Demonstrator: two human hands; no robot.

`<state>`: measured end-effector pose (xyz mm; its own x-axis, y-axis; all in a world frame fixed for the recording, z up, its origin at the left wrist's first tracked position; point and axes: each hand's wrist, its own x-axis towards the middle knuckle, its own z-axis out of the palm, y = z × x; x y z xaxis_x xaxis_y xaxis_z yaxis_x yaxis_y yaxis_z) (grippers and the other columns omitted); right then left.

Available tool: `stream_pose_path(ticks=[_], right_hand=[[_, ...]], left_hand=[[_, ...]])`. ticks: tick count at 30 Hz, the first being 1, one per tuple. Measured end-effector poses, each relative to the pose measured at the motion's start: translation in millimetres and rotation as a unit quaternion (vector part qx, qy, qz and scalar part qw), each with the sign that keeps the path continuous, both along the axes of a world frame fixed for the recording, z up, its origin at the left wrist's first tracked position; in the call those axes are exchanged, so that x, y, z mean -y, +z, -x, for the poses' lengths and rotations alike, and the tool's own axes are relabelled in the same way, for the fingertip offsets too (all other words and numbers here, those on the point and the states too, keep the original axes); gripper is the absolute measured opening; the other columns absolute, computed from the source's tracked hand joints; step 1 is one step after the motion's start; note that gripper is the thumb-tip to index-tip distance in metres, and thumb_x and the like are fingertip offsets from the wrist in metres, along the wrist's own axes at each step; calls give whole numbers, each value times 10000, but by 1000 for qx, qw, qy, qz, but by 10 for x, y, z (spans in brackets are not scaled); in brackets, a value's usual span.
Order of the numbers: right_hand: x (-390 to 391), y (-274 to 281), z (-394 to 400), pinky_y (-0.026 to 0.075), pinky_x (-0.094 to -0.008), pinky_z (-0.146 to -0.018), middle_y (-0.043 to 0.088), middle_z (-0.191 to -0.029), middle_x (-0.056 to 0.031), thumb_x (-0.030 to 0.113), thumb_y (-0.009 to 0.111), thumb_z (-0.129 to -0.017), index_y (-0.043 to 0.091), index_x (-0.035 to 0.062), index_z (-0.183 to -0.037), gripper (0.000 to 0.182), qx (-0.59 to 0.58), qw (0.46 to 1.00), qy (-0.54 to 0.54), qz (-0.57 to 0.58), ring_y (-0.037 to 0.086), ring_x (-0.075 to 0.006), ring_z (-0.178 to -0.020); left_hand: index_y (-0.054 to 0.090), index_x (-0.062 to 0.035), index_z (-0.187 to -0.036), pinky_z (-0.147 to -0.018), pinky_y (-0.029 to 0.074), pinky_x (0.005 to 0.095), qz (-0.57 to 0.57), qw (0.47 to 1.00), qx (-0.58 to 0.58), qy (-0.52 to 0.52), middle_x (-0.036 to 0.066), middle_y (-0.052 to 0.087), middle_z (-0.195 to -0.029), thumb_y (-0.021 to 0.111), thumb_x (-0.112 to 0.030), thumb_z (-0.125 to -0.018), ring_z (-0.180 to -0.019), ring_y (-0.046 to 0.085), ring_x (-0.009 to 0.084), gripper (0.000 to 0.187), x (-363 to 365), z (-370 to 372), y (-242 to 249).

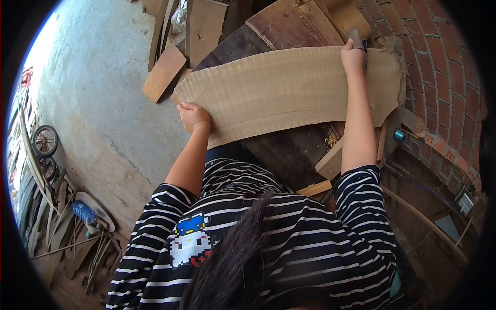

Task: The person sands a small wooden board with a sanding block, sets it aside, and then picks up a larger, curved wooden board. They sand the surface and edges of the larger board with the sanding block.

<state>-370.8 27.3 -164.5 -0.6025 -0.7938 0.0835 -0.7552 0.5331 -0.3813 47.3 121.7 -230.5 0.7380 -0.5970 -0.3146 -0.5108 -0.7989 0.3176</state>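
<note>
A wide, pale wooden slab [289, 90] with wavy edges lies across a dark workbench [289, 152] in front of me. My left hand [194, 116] grips the slab's near left edge, fingers curled over it. At the far right top edge, my right hand [353, 58] is closed on a small grey-brown block-like tool [356, 37] that rests on the slab. What kind of tool it is I cannot tell. My striped sleeves and hair fill the lower part of the view.
Planks and offcuts [164, 72] lie stacked behind the slab. A red brick wall [439, 67] curves along the right. Bare concrete floor [98, 103] spreads to the left, with wheels [45, 140], a blue bottle [82, 212] and scrap wood at its edge. Shavings [330, 138] sit by the bench.
</note>
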Motion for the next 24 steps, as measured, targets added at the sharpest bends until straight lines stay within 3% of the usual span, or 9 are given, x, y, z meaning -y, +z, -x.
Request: stream_pose_path(ticks=[3, 7, 8, 11, 14, 18, 20, 22, 24], right_hand=[[65, -239, -279, 359, -458, -1011, 648, -809, -252, 251, 422, -905, 672, -13, -906, 364, -142, 985, 61, -81, 628, -385, -821], [-25, -421, -1978, 286, -424, -1077, 637, -1084, -183, 213, 488, -854, 628, -37, -1037, 340, -9, 963, 269, -33, 543, -286, -1123], [-59, -483, -2324, 339, -432, -1039, 640, -1060, -211, 208, 443, -895, 632, -64, -1020, 354, -3, 951, 308, -2, 570, -336, -1078], [-242, -625, -3048, 288, -442, -1083, 588, -1191, -201, 178, 491, -840, 569, -55, -1145, 392, 59, 911, 408, -2, 516, -301, -1185], [-318, -519, -2929, 223, -440, -1115, 546, -1268, -193, 155, 448, -816, 550, -42, -1196, 440, 175, 896, 409, -1, 450, -262, -1266], [-323, -256, -1776, 279, -403, -1104, 571, -1228, -173, 220, 454, -906, 541, -6, -1216, 393, 133, 947, 291, 14, 468, -275, -1237], [-279, -268, -932, 447, -434, -942, 563, -1210, -219, 353, 465, -918, 565, 72, -1214, 420, 13, 982, 190, 18, 471, -430, -1180], [-203, -27, -311, 476, -463, -862, 575, -1085, -324, 383, 454, -911, 608, -68, -1063, 500, -88, 991, 99, 28, 570, -450, -1016], [-24, 198, -26, 482, -474, -812, 617, -991, -298, 366, 453, -906, 633, -95, -940, 496, -63, 988, 36, -134, 607, -435, -922]], left_hand=[[490, -49, -1144, -821, 447, 529, 13, 1000, 7, -5, 225, 617, -1071, 276, -351, -937, -960, 578, 448, 424, -10, 19, 29], [492, -49, -1146, -822, 447, 529, 9, 1000, 6, -3, 228, 617, -1069, 278, -352, -937, -962, 578, 448, 427, -18, -2, -33], [501, -62, -1150, -822, 448, 532, 12, 1000, 8, 2, 234, 622, -1056, 270, -369, -935, -962, 582, 449, 440, -22, -3, -40], [508, -75, -1156, -823, 449, 533, 13, 1000, 5, 3, 239, 627, -1044, 264, -386, -934, -963, 585, 451, 453, -7, -5, -31], [506, -76, -1162, -829, 448, 530, 3, 1000, 0, 8, 239, 624, -1054, 265, -387, -935, -972, 581, 450, 454, -16, 4, -11], [500, -79, -1174, -836, 445, 526, -4, 1000, -7, 6, 238, 618, -1074, 266, -386, -936, -986, 575, 450, 453, -1, 0, 24], [499, -81, -1177, -835, 446, 525, -1, 1000, -10, 4, 239, 617, -1076, 267, -385, -936, -984, 576, 450, 452, -10, -11, 2], [498, -82, -1180, -833, 448, 523, 5, 1000, -12, 5, 239, 616, -1078, 269, -383, -936, -981, 576, 449, 450, -15, -14, -27], [502, -75, -1154, -820, 451, 526, 21, 1000, 1, 3, 241, 620, -1060, 273, -379, -935, -970, 579, 452, 440, -18, -18, -46]])
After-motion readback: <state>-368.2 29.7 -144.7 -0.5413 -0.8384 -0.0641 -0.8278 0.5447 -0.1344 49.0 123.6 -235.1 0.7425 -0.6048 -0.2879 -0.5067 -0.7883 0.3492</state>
